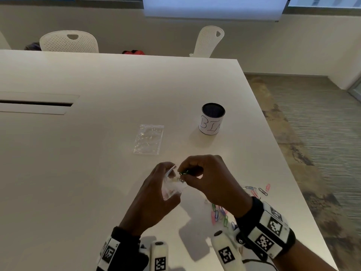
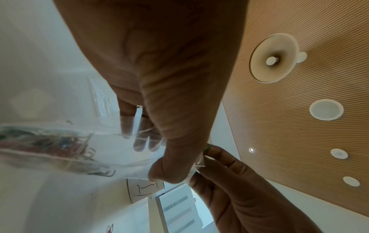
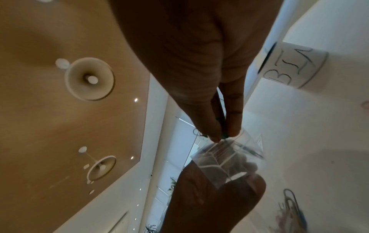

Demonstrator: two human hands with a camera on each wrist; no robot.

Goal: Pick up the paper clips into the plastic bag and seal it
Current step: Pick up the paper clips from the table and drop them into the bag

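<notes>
- Head view: left hand (image 1: 154,194) grips a small clear plastic bag (image 1: 172,185) above the tabletop (image 1: 97,153), fingers curled round it, mouth of the bag facing the right hand.
- Right hand (image 1: 207,178) pinches a green paper clip (image 1: 184,172) between thumb and fingertips, right at the bag opening.
- Right wrist view: clip tip sits at the bag's rim; can't tell if it is inside.
- Left wrist view: some clips already lie in the bag, blurred.
- Loose paper clips (image 1: 220,215) lie on the tabletop under the right wrist; a few more (image 1: 259,189) lie to its right, near the edge.
- Second clear bag (image 1: 148,139) lies flat farther back, well apart from the hands.
- Can labelled "BIN" (image 1: 212,121) stands upright right of that bag.
</notes>
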